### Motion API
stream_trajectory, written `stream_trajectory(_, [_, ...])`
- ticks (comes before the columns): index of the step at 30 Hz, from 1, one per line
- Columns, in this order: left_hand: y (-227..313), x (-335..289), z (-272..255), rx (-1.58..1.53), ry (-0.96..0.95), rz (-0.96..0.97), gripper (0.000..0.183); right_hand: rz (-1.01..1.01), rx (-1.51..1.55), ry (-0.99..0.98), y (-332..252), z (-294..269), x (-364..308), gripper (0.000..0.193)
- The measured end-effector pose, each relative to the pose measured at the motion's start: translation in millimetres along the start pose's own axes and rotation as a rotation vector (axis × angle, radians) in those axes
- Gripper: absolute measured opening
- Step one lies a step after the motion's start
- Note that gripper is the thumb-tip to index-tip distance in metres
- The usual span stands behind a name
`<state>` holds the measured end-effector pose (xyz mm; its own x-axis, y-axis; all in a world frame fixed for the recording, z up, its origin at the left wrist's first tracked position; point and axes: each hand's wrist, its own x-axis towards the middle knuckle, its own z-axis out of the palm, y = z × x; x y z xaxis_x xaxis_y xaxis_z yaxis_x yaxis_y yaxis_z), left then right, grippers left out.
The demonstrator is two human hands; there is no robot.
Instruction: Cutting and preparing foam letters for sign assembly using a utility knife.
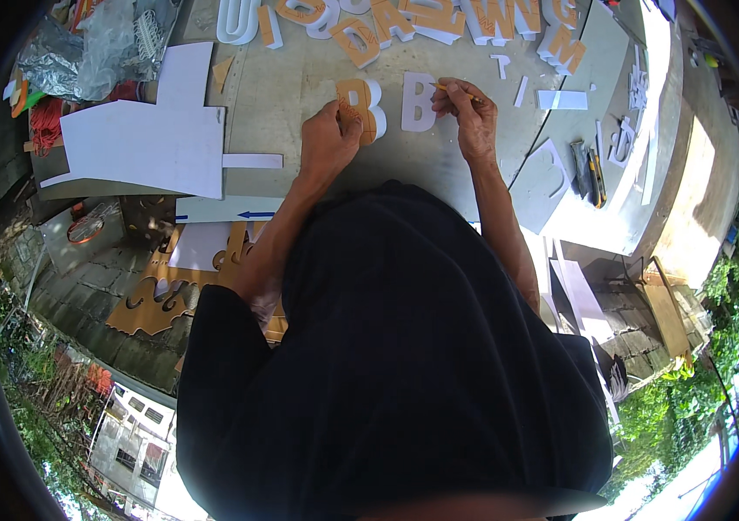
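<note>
My left hand (331,137) is closed on the left edge of a thick block letter (367,108) with a brown face and white sides. Just right of it, a flat white cut-out letter (417,108) of the same shape lies on the grey table (300,65). My right hand (474,120) is at the right edge of this flat letter. Between its pinched fingers is a thin yellow pencil-like stick (441,85). Whether those fingers also touch the flat letter, I cannot tell.
Several thick block letters (359,42) stand along the far side. A large white sheet (148,143) covers the left part. Utility knives (595,176) and white offcuts (562,100) lie at the right. Plastic bags (113,48) and red cord (46,122) sit far left.
</note>
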<state>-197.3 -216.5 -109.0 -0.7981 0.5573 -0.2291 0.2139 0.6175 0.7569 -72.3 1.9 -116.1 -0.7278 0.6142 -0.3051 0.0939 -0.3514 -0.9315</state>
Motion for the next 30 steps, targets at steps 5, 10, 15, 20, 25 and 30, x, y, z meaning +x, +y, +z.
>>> stream_trajectory(5, [1,-4,-4,0.29,0.05,0.17,0.048,0.046,-0.137,-0.033,0,6,5,0.028])
stream_trajectory(10, [21,-10,-4,0.265,0.215,0.332,0.048,0.009,-0.159,-0.019,14,5,19,0.025])
stream_trajectory(15, [43,-13,3,0.449,-0.01,0.726,0.044,-0.019,-0.251,-0.045,28,4,22,0.022])
stream_trajectory(20, [43,-7,26,0.593,-0.209,0.771,0.045,-0.019,-0.324,-0.025,29,8,22,0.022])
stream_trajectory(25, [44,0,30,0.636,-0.319,0.696,0.048,-0.019,-0.401,0.004,28,10,23,0.022])
stream_trajectory(30, [35,-7,35,0.699,-0.243,0.745,0.05,-0.069,-0.423,0.002,24,16,23,0.023])
